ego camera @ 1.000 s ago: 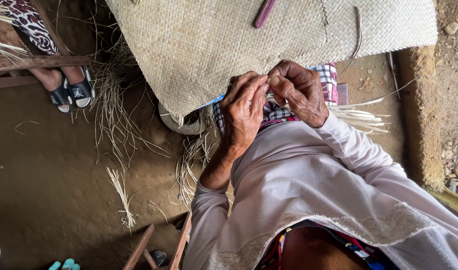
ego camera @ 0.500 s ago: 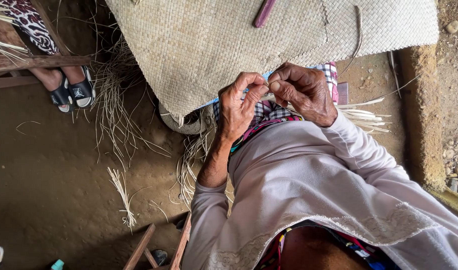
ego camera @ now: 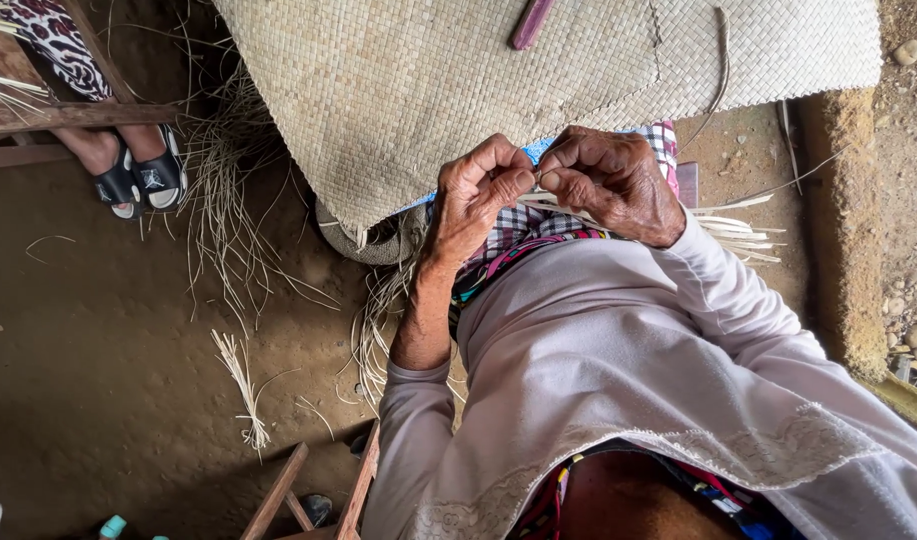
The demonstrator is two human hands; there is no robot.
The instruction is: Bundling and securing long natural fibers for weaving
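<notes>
A thin pale straw strand [ego camera: 546, 175] sat at the upper centre of the frame, pinched between your two hands just below the edge of the large woven tan straw mat [ego camera: 458, 80]. Your left hand [ego camera: 478, 195] was curled, thumb and forefinger pressed together on the strand. Your right hand [ego camera: 608, 180] was bunched too, fingertips closed on the same strand, the two hands touching. A bundle of loose pale straw strips [ego camera: 728, 225] fanned out to the right under your right wrist. A dark reddish stick-shaped tool [ego camera: 530, 22] lay on the mat at the top of the frame. At the upper left, another person's feet in black sandals [ego camera: 138, 180] rested on the brown dirt floor [ego camera: 98, 330], beside scattered dry straw [ego camera: 240, 375].
</notes>
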